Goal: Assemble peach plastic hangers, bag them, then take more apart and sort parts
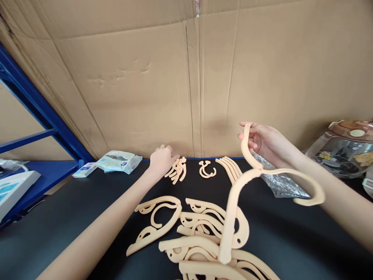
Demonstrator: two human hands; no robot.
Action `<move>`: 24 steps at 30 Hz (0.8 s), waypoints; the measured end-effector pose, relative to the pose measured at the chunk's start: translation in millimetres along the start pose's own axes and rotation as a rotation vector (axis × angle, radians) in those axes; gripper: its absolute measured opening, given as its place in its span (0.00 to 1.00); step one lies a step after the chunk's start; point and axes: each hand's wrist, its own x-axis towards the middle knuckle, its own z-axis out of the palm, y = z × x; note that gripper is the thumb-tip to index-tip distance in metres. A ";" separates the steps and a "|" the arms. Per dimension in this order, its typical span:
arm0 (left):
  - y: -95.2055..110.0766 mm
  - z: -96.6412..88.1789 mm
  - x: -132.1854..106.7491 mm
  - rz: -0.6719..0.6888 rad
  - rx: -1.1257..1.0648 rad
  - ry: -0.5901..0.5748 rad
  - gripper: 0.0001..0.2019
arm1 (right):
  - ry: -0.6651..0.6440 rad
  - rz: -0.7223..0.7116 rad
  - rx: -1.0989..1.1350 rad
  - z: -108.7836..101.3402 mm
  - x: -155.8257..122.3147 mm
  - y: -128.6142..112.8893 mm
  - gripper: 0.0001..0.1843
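My right hand is raised above the black table and grips the top of a large beige three-armed curved piece. My left hand reaches to the far edge, fingers curled over a small pile of beige hook pieces. Whether it grips one is hidden. Beside that pile lie a pair of small hooks and a fan of thin beige strips. A heap of large curved beige pieces lies near me.
A cardboard wall stands behind the table. A clear plastic bag lies under my right wrist. Tissue packs sit at the back left by a blue rack. A wrapped bottle rests at the right.
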 end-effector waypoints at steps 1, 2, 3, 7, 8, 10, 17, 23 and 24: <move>6.4 1.8 -4.0 0.034 -0.058 -0.020 0.19 | -0.015 -0.018 0.017 0.0 0.8 2.6 0.07; 14.0 3.6 -8.7 0.068 -0.118 -0.064 0.23 | -0.040 -0.045 0.027 0.0 1.5 5.7 0.06; 22.3 5.5 -13.8 0.100 -0.174 -0.131 0.30 | -0.068 -0.080 0.026 0.2 2.2 9.2 0.06; 50.3 15.2 -34.9 0.147 -0.587 -0.557 0.42 | -0.077 -0.215 -0.055 -0.2 5.1 23.2 0.06; 53.7 18.3 -38.9 0.140 -0.711 -0.611 0.36 | -0.048 -0.249 -0.115 -1.8 6.5 25.7 0.06; 56.1 23.9 -43.8 0.123 -0.870 -0.602 0.21 | 0.034 -0.354 -0.343 -7.4 10.0 28.5 0.06; 55.7 25.1 -47.7 0.125 -0.772 -0.466 0.13 | -0.070 -0.896 -1.664 -12.1 4.7 25.2 0.07; 69.0 24.2 -66.6 0.190 -0.645 -0.518 0.16 | -0.280 -1.021 -1.911 14.7 -21.8 30.0 0.12; 70.8 24.4 -69.1 0.199 -0.628 -0.516 0.16 | -0.302 -1.063 -1.936 16.4 -24.6 29.9 0.13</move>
